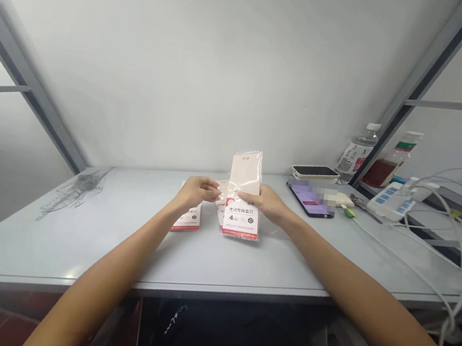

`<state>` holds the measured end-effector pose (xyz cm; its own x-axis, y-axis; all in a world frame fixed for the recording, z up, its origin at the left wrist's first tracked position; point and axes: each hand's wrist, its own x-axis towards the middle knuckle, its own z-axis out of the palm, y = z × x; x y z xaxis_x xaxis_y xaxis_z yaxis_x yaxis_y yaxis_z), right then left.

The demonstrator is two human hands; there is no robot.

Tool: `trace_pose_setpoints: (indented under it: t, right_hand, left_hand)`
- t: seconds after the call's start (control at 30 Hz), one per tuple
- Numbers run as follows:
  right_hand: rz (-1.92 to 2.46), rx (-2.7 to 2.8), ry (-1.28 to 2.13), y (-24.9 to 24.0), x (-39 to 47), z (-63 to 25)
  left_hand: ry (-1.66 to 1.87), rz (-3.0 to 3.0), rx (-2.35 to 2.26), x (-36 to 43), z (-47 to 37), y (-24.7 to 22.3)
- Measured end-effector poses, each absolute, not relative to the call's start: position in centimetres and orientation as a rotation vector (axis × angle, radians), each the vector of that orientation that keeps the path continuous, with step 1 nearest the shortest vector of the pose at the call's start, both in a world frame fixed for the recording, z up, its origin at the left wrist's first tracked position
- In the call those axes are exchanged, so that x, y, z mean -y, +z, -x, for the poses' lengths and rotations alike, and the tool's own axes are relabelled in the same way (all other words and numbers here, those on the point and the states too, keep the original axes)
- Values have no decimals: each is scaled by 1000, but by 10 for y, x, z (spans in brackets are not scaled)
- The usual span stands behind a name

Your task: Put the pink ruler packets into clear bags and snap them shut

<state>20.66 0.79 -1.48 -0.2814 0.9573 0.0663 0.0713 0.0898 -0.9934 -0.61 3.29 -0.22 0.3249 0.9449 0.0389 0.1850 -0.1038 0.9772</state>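
Observation:
My right hand (267, 203) grips a ruler set packet (242, 219) by its right side, thumb across the front. This packet is a clear sleeve with a pale pink upper part and a white label with a red bottom band, and it stands nearly upright above the table. To its left, my left hand (199, 192) is closed in a pinch, fingertips close to the packet's left edge; what they hold, if anything, is too small to make out. A similar packet (187, 221) lies under my left hand, partly hidden. Another packet (220, 211) shows behind the held one.
On the right are a phone with a lit purple screen (309, 199), a dark-screened phone (315, 172), a bottle (355, 154), a second bottle with dark red liquid (387, 164), and a power strip (394, 200) with loose white cables. A wall stands behind the table (120, 249).

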Motion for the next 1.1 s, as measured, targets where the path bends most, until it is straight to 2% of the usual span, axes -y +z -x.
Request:
trace_pose_setpoints:
  t: [1.1]
  right_hand:
    - [971,1419,1371,-14,-7,-207]
  left_hand:
    - [921,-1515,-1016,-35,10,-2]
